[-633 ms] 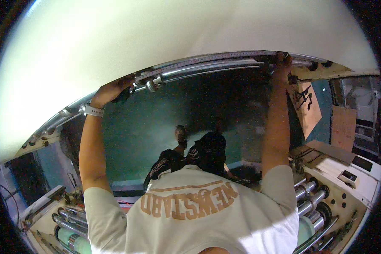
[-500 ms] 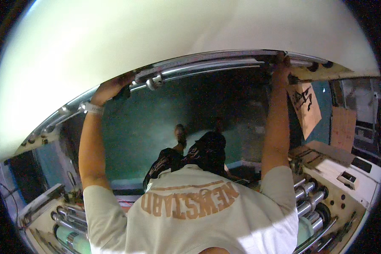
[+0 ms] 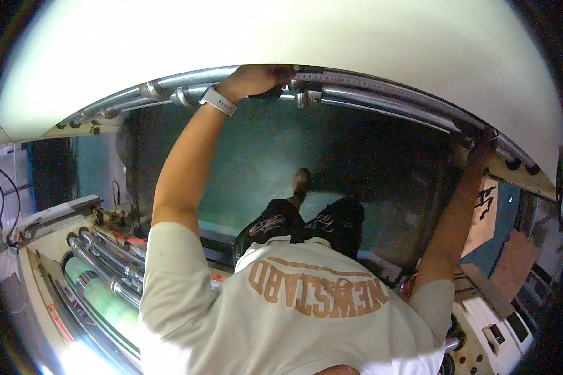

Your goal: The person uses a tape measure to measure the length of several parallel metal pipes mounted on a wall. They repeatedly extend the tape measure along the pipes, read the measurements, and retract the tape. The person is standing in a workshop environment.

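My left hand (image 3: 255,82), with a pale watch band on its wrist, reaches up to the metal bars (image 3: 381,103) just under the edge of a broad white sheet (image 3: 281,31). Its fingers are bent over a bar, dim and partly in shadow, beside a small metal collar (image 3: 301,99). A ruled scale strip (image 3: 344,79) runs to the right from the fingertips. Far to the right, my right hand (image 3: 483,147) is up at the same row of bars near their end. Darkness and blur hide its fingers.
Below the bars lies a dark green floor (image 3: 256,150) where my feet stand. Machine rollers (image 3: 109,262) sit at the lower left. A pale control box (image 3: 491,331) is at the lower right. Cardboard (image 3: 516,259) leans beyond my right arm.
The view has swung, so the bars and floor lie differently in it. My left hand has come closer to the small collar. My right hand stays near the right end of the bars.
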A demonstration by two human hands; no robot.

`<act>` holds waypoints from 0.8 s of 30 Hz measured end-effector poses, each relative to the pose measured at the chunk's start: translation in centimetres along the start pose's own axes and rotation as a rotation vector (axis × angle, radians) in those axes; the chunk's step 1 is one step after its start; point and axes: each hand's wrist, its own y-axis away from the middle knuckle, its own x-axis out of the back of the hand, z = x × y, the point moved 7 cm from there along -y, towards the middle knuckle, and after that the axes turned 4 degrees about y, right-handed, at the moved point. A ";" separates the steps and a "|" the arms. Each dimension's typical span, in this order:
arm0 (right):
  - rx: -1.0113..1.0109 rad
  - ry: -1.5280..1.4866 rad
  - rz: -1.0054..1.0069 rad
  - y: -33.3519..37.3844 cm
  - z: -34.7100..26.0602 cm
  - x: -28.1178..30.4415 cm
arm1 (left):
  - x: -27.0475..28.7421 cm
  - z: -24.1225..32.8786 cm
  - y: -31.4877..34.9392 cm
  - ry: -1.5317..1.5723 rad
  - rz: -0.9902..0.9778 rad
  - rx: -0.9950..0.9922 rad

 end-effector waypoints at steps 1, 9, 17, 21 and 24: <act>-0.024 -0.242 -0.064 0.2 -0.3 -0.2 | -0.1 -0.2 0.0 0.092 0.019 0.026; -0.062 -0.386 -0.025 -0.2 1.5 0.1 | 1.0 0.8 0.4 0.032 0.246 -0.177; -0.104 -0.273 0.144 -0.7 1.4 -0.7 | -0.2 -0.3 -0.1 -0.267 0.309 -0.310; -0.115 -0.652 -0.300 1.5 -2.7 -2.0 | 0.8 0.7 -0.3 -0.241 0.360 -0.382; -0.096 -0.638 -0.484 3.9 -6.3 -5.2 | 0.2 0.4 0.0 -0.277 0.394 -0.539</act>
